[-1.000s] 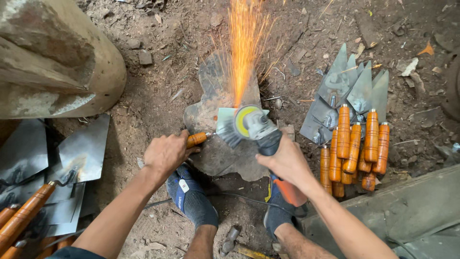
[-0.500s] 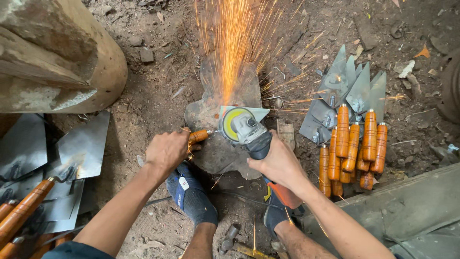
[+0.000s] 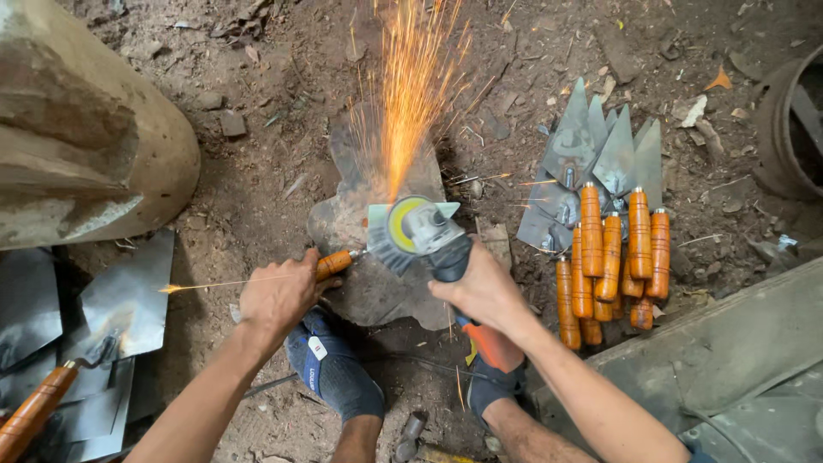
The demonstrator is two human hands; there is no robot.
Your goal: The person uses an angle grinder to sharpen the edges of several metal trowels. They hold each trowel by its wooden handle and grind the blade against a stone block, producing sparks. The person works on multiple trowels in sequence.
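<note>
Sparks point(image 3: 411, 94) spray upward from an angle grinder point(image 3: 420, 233) gripped in the right hand point(image 3: 482, 287), its disc on a trowel blade point(image 3: 407, 214) lying on a flat stone point(image 3: 360, 257). The left hand point(image 3: 279, 296) is closed around the trowel's orange handle point(image 3: 334, 263). Finished trowels point(image 3: 604, 214) lie piled to the right on the dirt.

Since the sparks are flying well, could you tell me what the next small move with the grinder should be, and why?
Probably slide the grinder a little along the trowel's edge. The right hand holds its disc on the blade over the stone, sparks stream from one spot, and the left hand steadies the orange handle, so lingering there might overgrind it.
</note>
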